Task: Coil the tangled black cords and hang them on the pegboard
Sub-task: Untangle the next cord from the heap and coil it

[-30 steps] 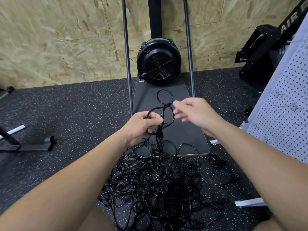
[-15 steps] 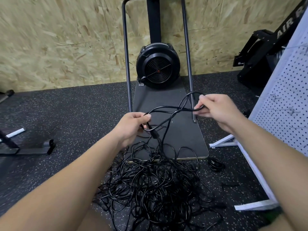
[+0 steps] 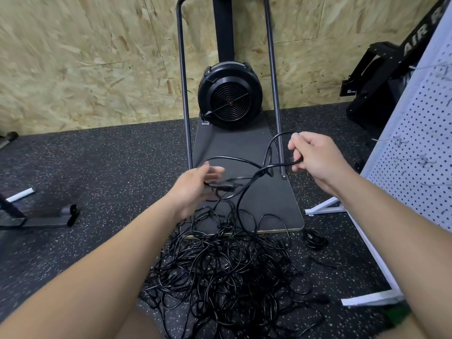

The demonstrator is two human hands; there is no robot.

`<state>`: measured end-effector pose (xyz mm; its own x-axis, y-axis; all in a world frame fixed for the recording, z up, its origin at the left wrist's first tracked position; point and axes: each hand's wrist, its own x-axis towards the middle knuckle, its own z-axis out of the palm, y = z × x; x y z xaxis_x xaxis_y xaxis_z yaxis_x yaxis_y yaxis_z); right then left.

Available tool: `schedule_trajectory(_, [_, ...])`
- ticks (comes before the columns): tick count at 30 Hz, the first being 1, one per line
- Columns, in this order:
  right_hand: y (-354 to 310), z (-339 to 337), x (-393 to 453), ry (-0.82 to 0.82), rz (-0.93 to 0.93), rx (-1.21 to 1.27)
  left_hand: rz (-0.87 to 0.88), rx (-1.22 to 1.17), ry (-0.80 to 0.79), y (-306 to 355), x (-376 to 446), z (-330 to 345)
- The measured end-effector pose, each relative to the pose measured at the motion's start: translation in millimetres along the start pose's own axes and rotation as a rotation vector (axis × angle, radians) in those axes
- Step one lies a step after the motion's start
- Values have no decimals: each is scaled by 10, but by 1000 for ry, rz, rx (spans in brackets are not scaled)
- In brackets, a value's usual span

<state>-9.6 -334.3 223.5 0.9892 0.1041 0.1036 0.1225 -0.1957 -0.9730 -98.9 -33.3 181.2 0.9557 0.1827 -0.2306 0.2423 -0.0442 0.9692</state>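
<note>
cords: a tangled black heap (image 3: 220, 272) lies on the speckled floor (image 3: 97, 167) between my forearms, its far edge touching the front of a dark base plate (image 3: 276, 206).
lifted strand: one cord (image 3: 254, 167) rises from the heap and runs in the air between my two hands.
right hand: my right hand (image 3: 315, 160) has its fingers curled round the end of that strand, a loop arching up beside it.
left hand: my left hand (image 3: 195, 189) is blurred; its fingers look loosely spread at the strand's lower loop, and i cannot tell whether they grip it.
small coil: a separate little bundle (image 3: 314, 237) lies right of the heap.
pegboard: the white board (image 3: 415, 152) leans at my right.
fan: a round black fan (image 3: 228, 96) stands on the plate against the chipboard wall (image 3: 85, 57).
</note>
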Motion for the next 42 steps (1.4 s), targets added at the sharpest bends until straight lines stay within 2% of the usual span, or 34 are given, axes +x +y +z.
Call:
schedule_trajectory(3, [17,-112,63,128,31,25,-121,-445,205,43,139,-143])
schedule_trajectory(4, [21,-150,83,147,43,47,-134,-489,231,60,172,-230])
schedule_trajectory(6, [30,-198,100,136,48,65,-138,-396,184,41,217,-397])
schedule_trajectory(8, [31,-191,70,78,31,86,-123,-168,113,-38,210,-503])
schedule_trajectory(11, [-41,-96,-33,-97,-26,153,-71,210,18,-162,114,-473])
schedule_trajectory(15, [-177,73,-158,-302,-76,146,8,498,-221,-130,-19,-219])
schedule_trajectory(17, [-214,173,-208,-341,-98,127,74,533,-358,-34,-108,-45])
schedule_trajectory(19, [-221,261,-253,-370,-118,119,107,373,-417,49,-195,151])
schedule_trajectory(21, [-230,321,-287,-411,-131,127,201,275,-336,83,-235,318])
schedule_trajectory(24, [-254,327,-297,-452,-130,169,303,273,-196,52,-172,398])
schedule_trajectory(26, [-282,305,-298,-472,-118,211,244,185,-261,65,-153,402])
schedule_trajectory(28, [-303,294,-303,-480,-109,229,263,231,-343,88,-182,426])
schedule_trajectory(31, [-297,259,-278,-473,-102,192,334,357,-277,101,-201,491])
schedule_trajectory(33, [-294,173,-229,-438,-100,102,316,353,-142,143,-183,449])
schedule_trajectory(36, [-264,-43,-124,-286,-151,-259,375,509,53,246,-111,225])
schedule_trajectory(39, [-191,-162,-68,-139,-231,-534,384,541,93,271,-81,127])
schedule_trajectory(42, [-156,-162,-20,-42,-277,-581,429,661,109,243,-76,138])
